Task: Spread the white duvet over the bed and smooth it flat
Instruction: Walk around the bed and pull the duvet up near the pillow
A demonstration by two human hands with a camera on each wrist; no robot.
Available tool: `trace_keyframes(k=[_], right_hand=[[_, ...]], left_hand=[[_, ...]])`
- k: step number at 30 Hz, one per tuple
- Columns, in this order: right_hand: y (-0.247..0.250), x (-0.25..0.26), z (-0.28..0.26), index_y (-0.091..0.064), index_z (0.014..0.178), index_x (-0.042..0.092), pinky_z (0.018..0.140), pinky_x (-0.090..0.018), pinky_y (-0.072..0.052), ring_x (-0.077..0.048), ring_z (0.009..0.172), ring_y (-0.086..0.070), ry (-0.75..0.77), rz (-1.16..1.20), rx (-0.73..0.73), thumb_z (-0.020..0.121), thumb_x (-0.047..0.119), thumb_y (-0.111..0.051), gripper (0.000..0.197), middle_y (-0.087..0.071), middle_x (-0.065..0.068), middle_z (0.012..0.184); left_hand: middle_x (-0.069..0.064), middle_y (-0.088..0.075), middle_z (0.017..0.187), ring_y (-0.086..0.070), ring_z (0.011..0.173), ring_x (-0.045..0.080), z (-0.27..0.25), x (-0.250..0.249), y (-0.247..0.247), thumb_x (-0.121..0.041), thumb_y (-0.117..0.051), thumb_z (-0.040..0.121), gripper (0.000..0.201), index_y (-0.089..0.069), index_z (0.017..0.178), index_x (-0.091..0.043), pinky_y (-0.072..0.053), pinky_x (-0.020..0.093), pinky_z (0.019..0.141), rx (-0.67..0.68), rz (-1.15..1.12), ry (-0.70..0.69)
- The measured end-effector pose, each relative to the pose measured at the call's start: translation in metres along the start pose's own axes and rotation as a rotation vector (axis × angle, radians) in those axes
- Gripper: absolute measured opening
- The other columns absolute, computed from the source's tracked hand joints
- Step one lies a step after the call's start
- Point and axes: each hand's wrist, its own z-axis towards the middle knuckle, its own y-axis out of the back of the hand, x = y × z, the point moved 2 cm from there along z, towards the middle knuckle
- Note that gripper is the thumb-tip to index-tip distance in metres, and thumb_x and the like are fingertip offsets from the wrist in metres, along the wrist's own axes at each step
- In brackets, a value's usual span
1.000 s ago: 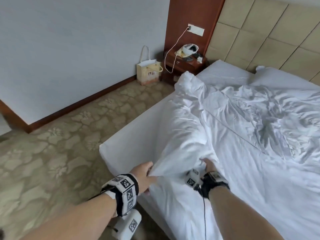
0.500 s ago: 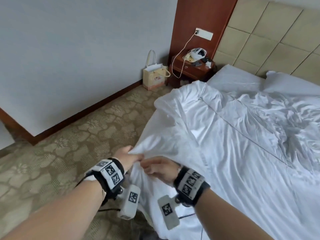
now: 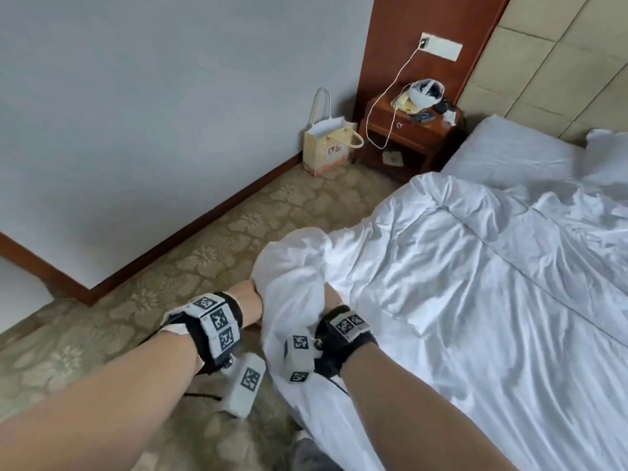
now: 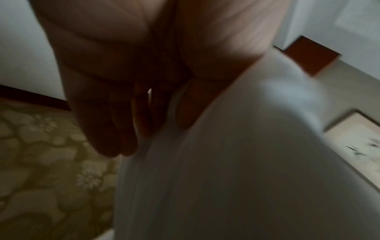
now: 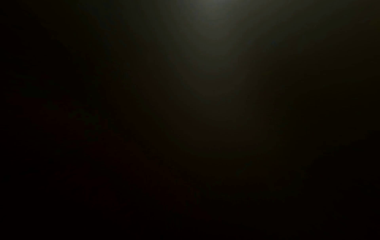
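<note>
The white duvet [image 3: 458, 300] lies crumpled across the bed [image 3: 509, 154], and its near left corner is bunched up over the bed's side edge. My left hand [image 3: 253, 302] is at the left of that bunch, its fingers hidden behind the cloth. In the left wrist view the left hand [image 4: 156, 123] pinches a seam of the duvet [image 4: 236, 162] between thumb and fingers. My right hand [image 3: 331, 297] is buried under the bunched fold, so only its back shows. The right wrist view is dark.
A patterned carpet [image 3: 204, 260] runs between the bed and the grey wall. At the far end stand a wooden nightstand [image 3: 407, 130] with a charging cable and a paper bag [image 3: 328, 144]. A pillow [image 3: 608, 147] lies against the padded headboard [image 3: 560, 62].
The raised duvet fold has come down and been drawn toward me over the bed's side edge. Both hands moved closer to me, and the right hand slipped under the cloth.
</note>
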Motion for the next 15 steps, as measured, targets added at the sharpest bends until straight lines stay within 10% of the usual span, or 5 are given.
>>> trace_keyframes(k=[5, 10, 15], right_hand=[[-0.105, 0.019, 0.041, -0.049, 0.131, 0.0, 0.102, -0.037, -0.042, -0.031, 0.121, -0.052, -0.117, -0.152, 0.145, 0.09, 0.022, -0.056, 0.047, -0.056, -0.016, 0.131], [-0.197, 0.056, 0.059, -0.068, 0.09, 0.014, 0.048, -0.019, -0.05, -0.009, 0.064, -0.07, -0.156, 0.148, 0.266, 0.089, 0.009, -0.057, 0.012, -0.071, -0.001, 0.075], [-0.224, 0.127, 0.098, -0.063, 0.089, 0.013, 0.05, -0.022, -0.053, -0.014, 0.06, -0.067, -0.077, 0.197, 0.127, 0.089, 0.001, -0.053, 0.015, -0.07, -0.007, 0.081]], left_hand=[[0.024, -0.062, 0.109, -0.062, 0.091, 0.036, 0.059, 0.056, 0.089, -0.025, -0.055, 0.091, 0.021, -0.056, 0.099, -0.006, -0.053, 0.05, 0.085, -0.079, -0.496, 0.155], [0.006, -0.064, 0.099, -0.063, 0.089, 0.025, 0.095, 0.072, 0.156, -0.023, -0.05, 0.097, 0.016, -0.054, 0.107, -0.011, -0.053, 0.038, 0.076, 0.036, -0.565, 0.028], [0.001, -0.071, 0.093, -0.067, 0.087, 0.022, 0.125, 0.086, 0.231, -0.025, -0.055, 0.092, 0.009, -0.062, 0.089, -0.02, -0.054, 0.034, 0.074, 0.038, -0.275, -0.176]])
